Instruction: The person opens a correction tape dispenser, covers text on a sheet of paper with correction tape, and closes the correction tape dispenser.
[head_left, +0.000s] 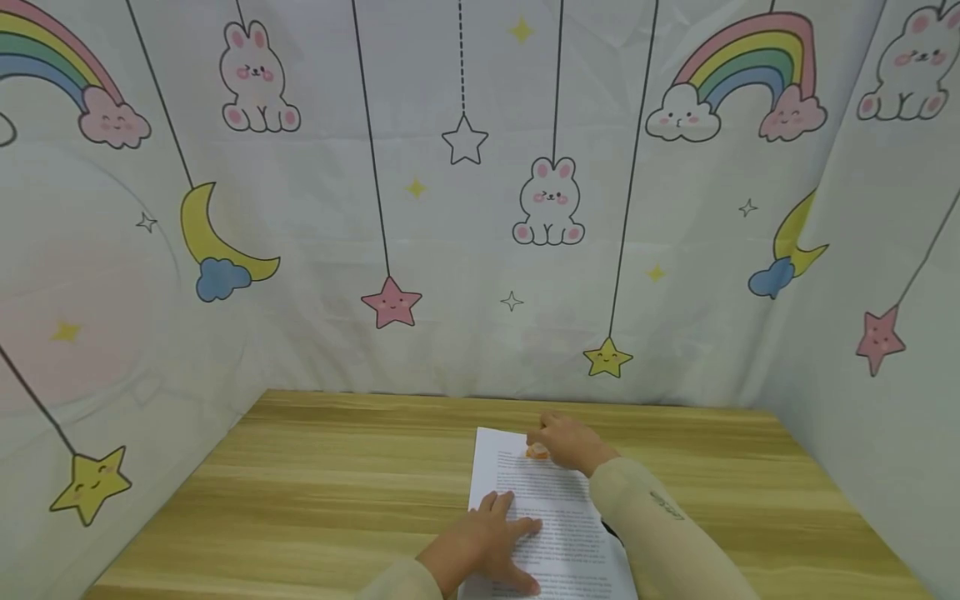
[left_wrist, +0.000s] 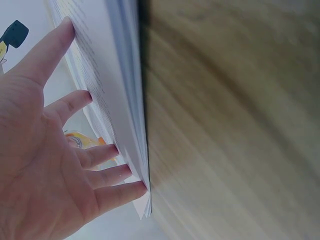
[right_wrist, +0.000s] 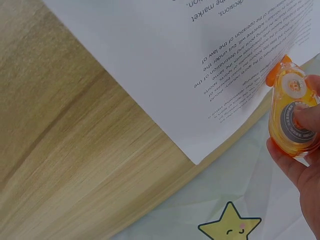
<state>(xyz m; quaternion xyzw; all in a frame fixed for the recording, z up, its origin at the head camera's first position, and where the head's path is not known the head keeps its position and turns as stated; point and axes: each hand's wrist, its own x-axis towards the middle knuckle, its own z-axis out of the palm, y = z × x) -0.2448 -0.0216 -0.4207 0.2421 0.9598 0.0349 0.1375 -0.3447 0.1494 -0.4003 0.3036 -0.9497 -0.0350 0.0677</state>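
Note:
A stack of printed paper sheets (head_left: pixel 555 533) lies on the wooden table, with several sheet edges showing in the left wrist view. My left hand (head_left: pixel 483 537) rests on the left part of the top sheet, fingers spread and fairly straight. Near the top edge of the page, my right hand (head_left: pixel 570 442) holds an orange, see-through correction tape dispenser (right_wrist: pixel 292 112) between thumb and fingers. The dispenser's orange tip (right_wrist: pixel 278 71) is at the printed lines and appears to touch the paper. Its far side is hidden by the fingers.
The wooden table (head_left: pixel 337 467) has bare wood on both sides of the paper. A white cloth wall (head_left: pixel 450 350) with printed stars, rabbits and rainbows stands behind the table's back edge. Something black (head_left: pixel 609 528) shows under the right sleeve.

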